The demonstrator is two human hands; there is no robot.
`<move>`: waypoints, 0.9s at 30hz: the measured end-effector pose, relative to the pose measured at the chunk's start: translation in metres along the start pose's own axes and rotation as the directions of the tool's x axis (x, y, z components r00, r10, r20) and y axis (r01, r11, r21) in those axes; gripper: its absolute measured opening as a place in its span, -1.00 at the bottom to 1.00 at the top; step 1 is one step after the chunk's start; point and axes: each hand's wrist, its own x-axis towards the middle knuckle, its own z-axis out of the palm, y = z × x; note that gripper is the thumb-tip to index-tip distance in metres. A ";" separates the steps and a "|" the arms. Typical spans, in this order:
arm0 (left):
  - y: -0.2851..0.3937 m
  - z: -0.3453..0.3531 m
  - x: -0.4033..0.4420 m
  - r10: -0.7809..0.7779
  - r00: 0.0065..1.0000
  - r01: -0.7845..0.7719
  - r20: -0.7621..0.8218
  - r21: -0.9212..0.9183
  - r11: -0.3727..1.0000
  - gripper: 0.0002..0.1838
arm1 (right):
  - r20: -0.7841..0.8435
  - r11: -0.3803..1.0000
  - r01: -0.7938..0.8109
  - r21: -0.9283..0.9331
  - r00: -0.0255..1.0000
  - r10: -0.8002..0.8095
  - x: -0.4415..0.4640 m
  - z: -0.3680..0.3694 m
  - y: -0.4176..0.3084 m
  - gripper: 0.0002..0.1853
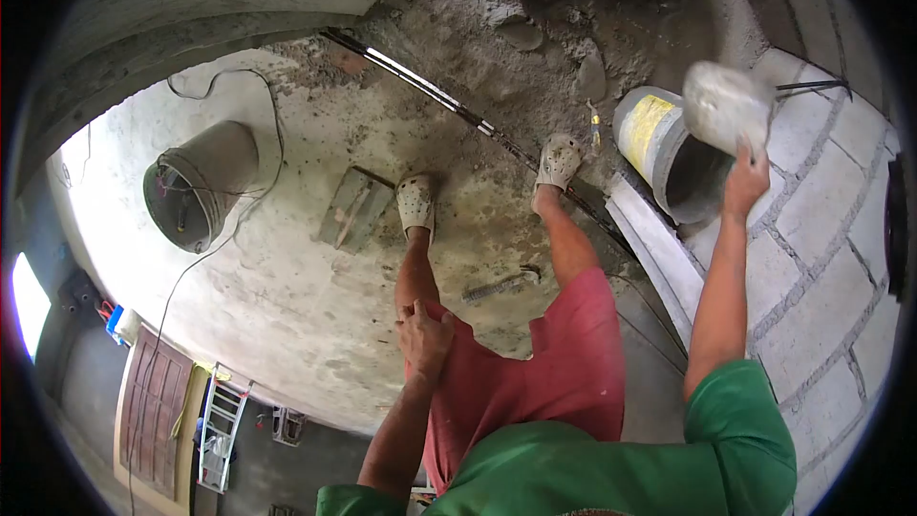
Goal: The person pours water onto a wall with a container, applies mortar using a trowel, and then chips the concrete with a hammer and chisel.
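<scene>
My right hand (748, 177) is raised on the right and closed on the edge of a pale, rounded scoop-like container (728, 105). Motion blurs it, so its exact kind and contents do not show. Just left of and below it is a bucket with a yellow label (648, 131), its dark mouth turned toward me. My left hand (425, 336) rests on my knee over the red shorts (573, 363), fingers laid out and holding nothing.
Wet grey mortar (535, 10) lies heaped ahead. A long metal bar (420, 84) crosses the floor beyond my shoes. A wooden board (353, 210) lies by my left shoe; another bucket (220, 167) with a cord stands left. A block wall (812, 201) rises right.
</scene>
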 end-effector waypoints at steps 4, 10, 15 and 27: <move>-0.002 -0.001 0.002 0.016 1.000 -0.016 0.011 0.008 1.000 -0.34 | -0.075 0.974 -0.157 -0.165 0.986 0.146 -0.031 -0.038 0.057 -0.56; 0.004 -0.001 0.000 0.021 0.999 -0.019 -0.031 0.055 0.998 -0.34 | 0.015 0.854 -0.236 -0.463 0.962 0.274 -0.061 -0.013 0.170 -0.48; 0.014 -0.002 0.000 0.019 0.999 -0.015 -0.047 0.084 0.996 -0.32 | 0.357 0.760 -0.202 -0.618 0.788 0.501 -0.073 0.013 0.204 -0.64; 0.063 -0.093 0.205 0.448 0.785 -0.320 -0.429 0.339 0.885 -0.25 | 0.662 0.973 -0.132 0.190 0.749 -0.028 -0.067 0.166 0.039 -0.64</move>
